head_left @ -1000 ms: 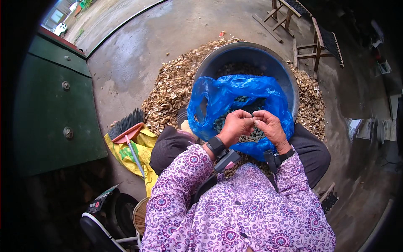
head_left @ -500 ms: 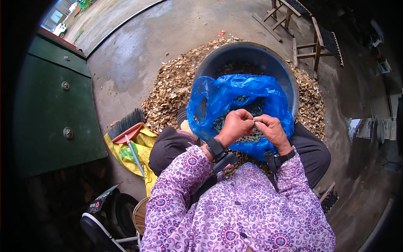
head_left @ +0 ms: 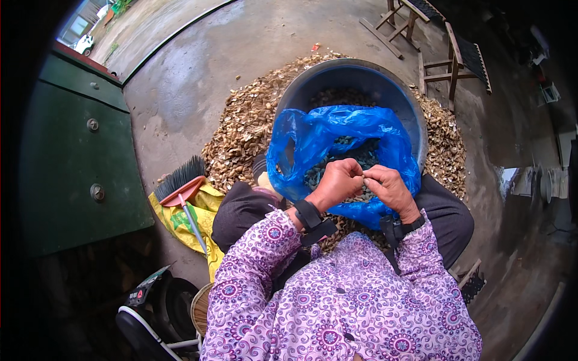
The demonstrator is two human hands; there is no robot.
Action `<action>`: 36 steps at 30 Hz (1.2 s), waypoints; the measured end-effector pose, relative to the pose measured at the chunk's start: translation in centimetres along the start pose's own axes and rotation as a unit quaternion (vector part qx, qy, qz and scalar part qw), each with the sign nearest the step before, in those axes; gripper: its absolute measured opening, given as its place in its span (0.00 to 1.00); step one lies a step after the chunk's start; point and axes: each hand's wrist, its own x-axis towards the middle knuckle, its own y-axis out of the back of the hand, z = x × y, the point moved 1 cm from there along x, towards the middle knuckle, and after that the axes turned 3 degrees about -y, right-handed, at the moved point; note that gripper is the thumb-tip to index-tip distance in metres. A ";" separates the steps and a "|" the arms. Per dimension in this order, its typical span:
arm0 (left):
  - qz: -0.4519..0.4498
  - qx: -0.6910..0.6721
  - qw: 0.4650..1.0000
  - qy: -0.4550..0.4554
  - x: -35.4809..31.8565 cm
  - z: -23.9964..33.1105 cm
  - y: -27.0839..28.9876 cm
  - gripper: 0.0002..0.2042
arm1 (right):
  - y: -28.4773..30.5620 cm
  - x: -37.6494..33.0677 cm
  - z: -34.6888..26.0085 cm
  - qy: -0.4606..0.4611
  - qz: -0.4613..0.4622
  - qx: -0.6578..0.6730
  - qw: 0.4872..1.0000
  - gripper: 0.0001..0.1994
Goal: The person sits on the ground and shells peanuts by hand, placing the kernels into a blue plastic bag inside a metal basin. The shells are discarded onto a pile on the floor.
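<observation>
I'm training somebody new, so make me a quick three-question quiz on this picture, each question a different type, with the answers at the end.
1. Multiple choice: where are the left hand and right hand held close together?
A) Over the open blue plastic bag
B) Down flat on the ground
C) Wide apart, one at each side

2. True or false: the broom lies partly over the yellow sack.

3. Fill in the blank: brown shells are heaped on the floor around a large round ____.

Key:
1. A
2. True
3. basin
</observation>
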 end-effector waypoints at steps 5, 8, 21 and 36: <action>-0.014 0.017 1.000 0.021 -0.2 0.7 0.2 0.05 | -0.5 -0.2 -0.8 0.027 0.018 -0.040 0.999 0.05; -0.014 0.012 1.000 0.021 -0.3 0.7 0.1 0.05 | -1.0 -0.4 -0.7 0.042 0.047 -0.053 0.997 0.04; 0.073 -0.189 0.977 0.065 -0.5 0.7 -0.4 0.02 | -2.4 -0.1 0.7 -0.192 0.119 0.254 0.940 0.07; 0.064 0.218 0.971 -0.080 -0.5 -1.3 -0.2 0.07 | -2.5 -0.6 2.7 -0.234 -0.006 0.343 0.910 0.07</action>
